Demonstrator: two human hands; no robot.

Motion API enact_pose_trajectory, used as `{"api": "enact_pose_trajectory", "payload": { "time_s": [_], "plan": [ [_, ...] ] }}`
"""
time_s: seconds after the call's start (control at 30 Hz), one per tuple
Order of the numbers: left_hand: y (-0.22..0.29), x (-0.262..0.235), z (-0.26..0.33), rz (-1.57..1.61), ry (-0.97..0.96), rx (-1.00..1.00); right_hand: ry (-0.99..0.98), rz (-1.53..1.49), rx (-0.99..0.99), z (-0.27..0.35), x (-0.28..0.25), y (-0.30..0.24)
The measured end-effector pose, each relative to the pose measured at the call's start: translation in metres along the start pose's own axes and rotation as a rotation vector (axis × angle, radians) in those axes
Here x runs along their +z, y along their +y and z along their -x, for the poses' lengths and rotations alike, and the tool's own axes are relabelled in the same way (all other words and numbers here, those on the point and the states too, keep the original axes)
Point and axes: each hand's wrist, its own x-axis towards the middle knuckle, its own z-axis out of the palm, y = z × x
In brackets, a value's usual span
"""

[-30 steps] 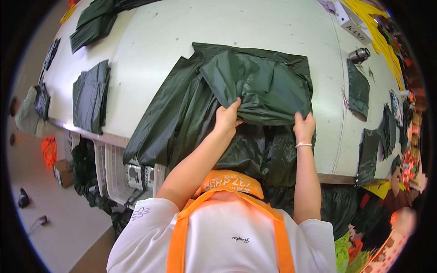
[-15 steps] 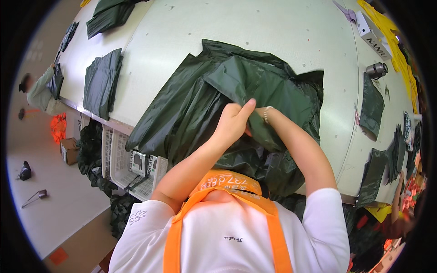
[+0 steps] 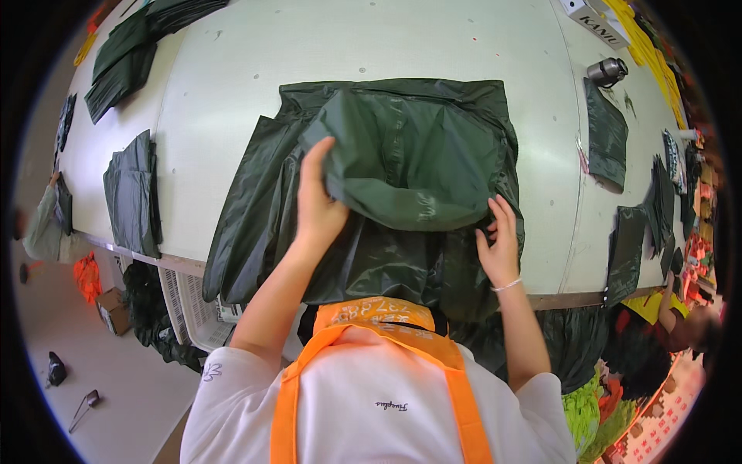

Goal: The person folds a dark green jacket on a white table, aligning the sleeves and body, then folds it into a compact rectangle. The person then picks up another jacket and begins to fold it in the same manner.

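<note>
A dark green, shiny waterproof garment (image 3: 255,205) lies spread on the table in front of me, its lower part hanging toward my orange apron (image 3: 382,315). Its upper layer is lifted into a wide, curved flap (image 3: 417,205) with faint pale marks. At the flap's left edge, my left hand (image 3: 318,203) grips the fabric, thumb upright and fingers partly hidden by cloth. My right hand (image 3: 501,243) rests at the flap's right end, fingertips touching the garment and thumb held apart from them.
Folded dark green pieces lie on the pale table (image 3: 224,139) at left (image 3: 133,193) and right (image 3: 607,135). A metal flask (image 3: 607,72) and white box (image 3: 595,23) stand far right. White plastic baskets (image 3: 205,309) sit below the left edge. Other people work at both sides.
My hands have moved from close together at the middle to opposite sides of the flap. The bunched garment now lies flatter and squarer, its upper layer spread wide. My view has shifted.
</note>
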Motion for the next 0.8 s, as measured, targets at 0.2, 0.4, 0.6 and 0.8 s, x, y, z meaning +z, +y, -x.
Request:
{"api": "enact_pose_trajectory", "payload": {
  "time_s": [0.2, 0.4, 0.6, 0.8],
  "plan": [
    [0.004, -0.036, -0.048, -0.381, -0.209, 0.345, 0.203, -0.229, -0.017, -0.047, 0.011, -0.002],
    [-0.001, -0.072, -0.077, -0.924, 0.102, 0.408, -0.089, -0.241, 0.205, -0.097, -0.021, 0.025],
    [-0.028, 0.029, 0.029, -0.614, -0.438, 0.566, -0.062, -0.107, 0.166, -0.122, 0.0, 0.039],
    [-0.076, 0.037, 0.045, -0.652, -0.501, 0.395, 0.034, 0.042, 0.077, -0.135, -0.009, 0.024]
  ]
}}
